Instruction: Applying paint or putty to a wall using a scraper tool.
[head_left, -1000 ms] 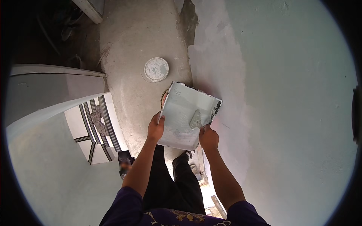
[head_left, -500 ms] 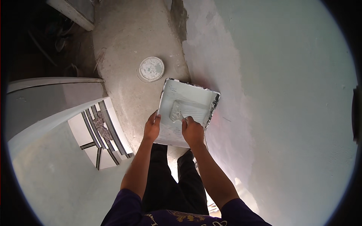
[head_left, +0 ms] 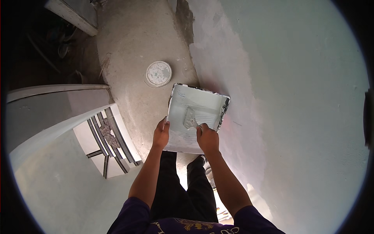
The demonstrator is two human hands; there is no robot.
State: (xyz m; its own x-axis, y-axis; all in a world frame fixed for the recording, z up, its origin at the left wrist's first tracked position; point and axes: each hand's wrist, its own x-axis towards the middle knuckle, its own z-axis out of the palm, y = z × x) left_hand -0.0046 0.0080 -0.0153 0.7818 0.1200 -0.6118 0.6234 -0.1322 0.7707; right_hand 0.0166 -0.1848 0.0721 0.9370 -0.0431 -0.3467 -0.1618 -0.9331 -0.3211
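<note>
My left hand is closed on the left rim of a pale, paint-smeared tray, thumb on the inner side. The tray is held up in front of my legs, and its far and right edges are crusted with black and white paint. In my right hand is the handle of a paintbrush, fingers wrapped round it. The brush's paint-coated head points away and to the left, low over the tray's middle beside the ribbed part. Whether its bristles touch the tray I cannot tell.
Beyond the tray a round bucket with a paint-spotted lid stands on the concrete floor. A partly painted wall rises close on the right. To the left, a crumpled cloth lies on a striped tiled surface beside a low wall.
My right hand and the paintbrush have shifted slightly right within the tray. Both hands keep their grip, and the whole view has moved a little.
</note>
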